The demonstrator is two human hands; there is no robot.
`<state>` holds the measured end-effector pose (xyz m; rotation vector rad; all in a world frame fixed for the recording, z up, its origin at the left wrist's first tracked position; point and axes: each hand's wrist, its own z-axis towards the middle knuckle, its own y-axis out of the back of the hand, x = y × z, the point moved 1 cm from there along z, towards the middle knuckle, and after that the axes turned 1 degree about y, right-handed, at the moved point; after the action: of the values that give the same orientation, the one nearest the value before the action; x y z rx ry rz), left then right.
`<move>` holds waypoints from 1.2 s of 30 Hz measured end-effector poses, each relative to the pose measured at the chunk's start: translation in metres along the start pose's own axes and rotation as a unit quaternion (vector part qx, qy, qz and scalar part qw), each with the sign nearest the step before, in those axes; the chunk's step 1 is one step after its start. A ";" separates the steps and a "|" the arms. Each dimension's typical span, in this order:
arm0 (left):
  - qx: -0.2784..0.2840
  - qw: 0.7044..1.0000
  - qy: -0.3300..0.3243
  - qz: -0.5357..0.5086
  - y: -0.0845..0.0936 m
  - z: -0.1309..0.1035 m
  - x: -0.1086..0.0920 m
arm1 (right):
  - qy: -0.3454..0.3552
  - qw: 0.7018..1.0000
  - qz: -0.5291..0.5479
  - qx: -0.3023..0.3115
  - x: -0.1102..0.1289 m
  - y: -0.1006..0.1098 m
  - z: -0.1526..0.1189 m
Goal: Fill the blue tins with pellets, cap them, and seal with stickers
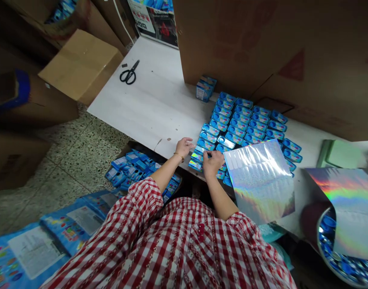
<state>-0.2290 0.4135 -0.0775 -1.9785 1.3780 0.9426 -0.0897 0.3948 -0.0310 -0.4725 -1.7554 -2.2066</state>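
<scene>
Rows of small blue packs [238, 122] with shiny labels lie on the white table. At the near left corner of these rows, my left hand [184, 147] rests beside the packs, fingers stretched toward them and slightly apart. My right hand [213, 163] is over the nearest rows, its thumb and fingers pinched together. What the pinch holds, if anything, is too small to make out. Right of that hand, a holographic sticker sheet [260, 180] lies partly over the packs and the table edge.
Black scissors [129, 74] and a small blue box [205, 88] are on the table. A large carton [274, 60] stands behind the packs. A bucket [321, 241] of blue packs is at right, under another shiny sheet [352, 212]. More blue packs [131, 168] fill a box below the table.
</scene>
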 end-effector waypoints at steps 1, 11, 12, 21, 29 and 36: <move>0.003 1.000 0.004 -0.007 -0.002 0.001 0.002 | -0.005 1.000 -0.010 0.010 -0.001 0.002 0.002; -0.120 0.976 -0.126 0.130 -0.003 -0.013 -0.008 | 0.224 0.949 -0.118 0.186 -0.007 0.037 0.009; -0.115 0.966 -0.171 0.155 -0.009 -0.019 -0.017 | 0.227 0.950 -0.119 0.175 -0.012 0.042 0.012; 0.106 0.822 -0.325 0.455 -0.138 -0.054 -0.058 | 0.137 0.986 -0.092 0.031 -0.118 0.104 0.081; 0.042 0.850 -0.259 0.457 -0.175 -0.043 -0.044 | 0.314 0.913 -0.185 0.185 -0.138 0.094 0.106; 0.022 0.876 -0.239 0.418 -0.178 -0.045 -0.044 | 0.395 0.887 -0.146 0.193 -0.150 0.103 0.103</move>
<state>-0.0609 0.4623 -0.0076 -0.9353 1.9202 1.6107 0.0971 0.4750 0.0184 0.7281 -1.7504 -1.7260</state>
